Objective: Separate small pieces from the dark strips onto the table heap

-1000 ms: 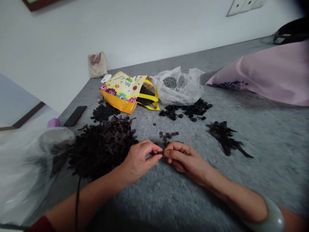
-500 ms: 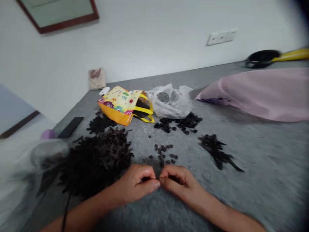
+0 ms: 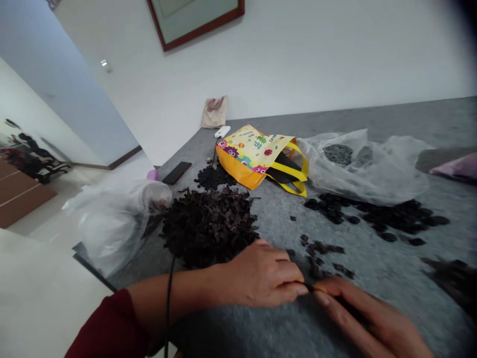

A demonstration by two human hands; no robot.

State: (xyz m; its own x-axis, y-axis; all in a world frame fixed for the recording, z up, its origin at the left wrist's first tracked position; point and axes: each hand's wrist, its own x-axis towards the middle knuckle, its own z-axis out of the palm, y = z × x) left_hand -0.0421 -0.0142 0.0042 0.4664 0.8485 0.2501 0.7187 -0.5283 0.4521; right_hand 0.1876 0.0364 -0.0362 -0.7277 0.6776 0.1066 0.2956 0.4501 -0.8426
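Background drawers [image 3: 22,199] have appeared beyond the left hand [image 3: 263,274].

Grey, mottled tabletop [image 3: 276,214]. Bears, toward its left edge, a heap of dark strips [image 3: 214,221], with a pile of small black discs [image 3: 214,178] just behind and a dark phone [image 3: 177,172] to the left of the pile. Farther back, carries a yellow printed bag [image 3: 246,154], a white case [image 3: 222,132] and a beige pouch [image 3: 214,114]. Toward the right, supports a crumpled clear plastic bag [image 3: 395,171], scattered larger black discs [image 3: 395,216] in front, then small dark pieces [image 3: 320,248] nearer.
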